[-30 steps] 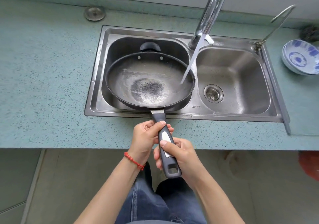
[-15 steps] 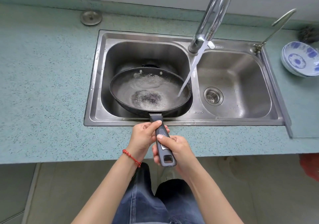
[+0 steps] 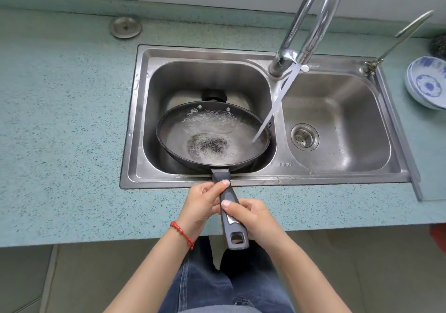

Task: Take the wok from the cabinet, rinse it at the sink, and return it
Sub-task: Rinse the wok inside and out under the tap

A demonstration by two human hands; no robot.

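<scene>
— On the handle (image 3: 229, 206): your left hand (image 3: 201, 204) & right hand (image 3: 253, 216) both wrapped tight?
— Yep. Wok (image 3: 213, 135) sits in the left sink (image 3: 144, 110) basin, water (image 3: 272, 110) running in. Rinse underway; draining & cabinet return still left, prob.

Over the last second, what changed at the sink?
The wok sank lower into the left basin and the water in it rose toward its far wall. Both hands, left and right, kept their grip on the handle; the faucet kept running.
</scene>
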